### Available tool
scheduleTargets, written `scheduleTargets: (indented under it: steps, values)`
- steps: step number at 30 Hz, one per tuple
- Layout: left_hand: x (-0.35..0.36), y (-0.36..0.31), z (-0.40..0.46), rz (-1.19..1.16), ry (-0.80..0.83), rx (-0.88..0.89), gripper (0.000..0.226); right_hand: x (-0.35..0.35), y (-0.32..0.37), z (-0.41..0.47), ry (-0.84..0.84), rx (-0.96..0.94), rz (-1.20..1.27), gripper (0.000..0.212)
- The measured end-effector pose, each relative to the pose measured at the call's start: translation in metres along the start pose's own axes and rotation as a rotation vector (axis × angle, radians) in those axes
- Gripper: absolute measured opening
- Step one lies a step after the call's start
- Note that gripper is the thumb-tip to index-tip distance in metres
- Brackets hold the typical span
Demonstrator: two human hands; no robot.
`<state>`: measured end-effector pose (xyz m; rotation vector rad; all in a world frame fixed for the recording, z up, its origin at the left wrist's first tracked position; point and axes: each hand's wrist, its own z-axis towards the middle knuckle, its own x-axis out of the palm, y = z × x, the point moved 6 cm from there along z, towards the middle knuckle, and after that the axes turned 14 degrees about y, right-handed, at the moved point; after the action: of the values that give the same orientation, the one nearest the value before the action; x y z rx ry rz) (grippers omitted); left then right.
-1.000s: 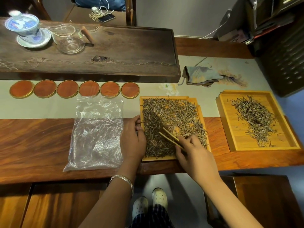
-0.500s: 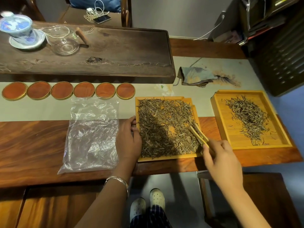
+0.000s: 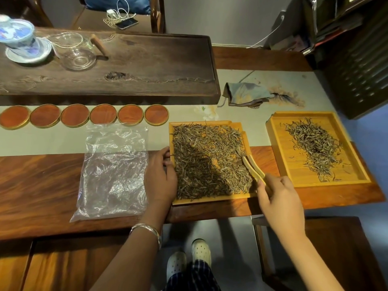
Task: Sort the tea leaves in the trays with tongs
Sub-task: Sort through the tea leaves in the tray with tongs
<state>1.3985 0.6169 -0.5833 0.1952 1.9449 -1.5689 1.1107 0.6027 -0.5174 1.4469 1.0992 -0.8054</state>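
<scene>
A bamboo tray (image 3: pixel 210 201) in front of me is nearly covered with thin dry tea leaves (image 3: pixel 205 162). A second bamboo tray (image 3: pixel 277 143) to its right holds a smaller heap of tea leaves (image 3: pixel 315 145). My right hand (image 3: pixel 277 198) grips bamboo tongs (image 3: pixel 253 168) at the near tray's right edge, with their tips over the leaves on the right side. My left hand (image 3: pixel 160 179) rests against the near tray's left rim, fingers curled on it.
A crumpled clear plastic bag (image 3: pixel 114 171) lies left of the near tray. Several round red coasters (image 3: pixel 88 115) line up behind it. A dark wooden tea board (image 3: pixel 136 68) carries a lidded cup (image 3: pixel 19 38) and glass pitcher (image 3: pixel 77 53). A folded cloth (image 3: pixel 245 94) lies behind the trays.
My right hand has carried the tongs from the middle of the near tray to its right edge. My left hand stays on the left rim.
</scene>
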Motion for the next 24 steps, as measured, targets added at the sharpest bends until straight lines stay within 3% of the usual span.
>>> scheduleTargets:
  steps: [20, 24]
  values:
    - [0.0, 0.002, 0.001, 0.001, -0.004, -0.007, 0.038, -0.004, 0.009, 0.029, 0.028, -0.065, -0.096, 0.03]
    - [0.001, 0.003, 0.002, 0.0, -0.003, -0.016, 0.038, -0.006, 0.024, 0.017, 0.043, -0.209, -0.073, 0.029]
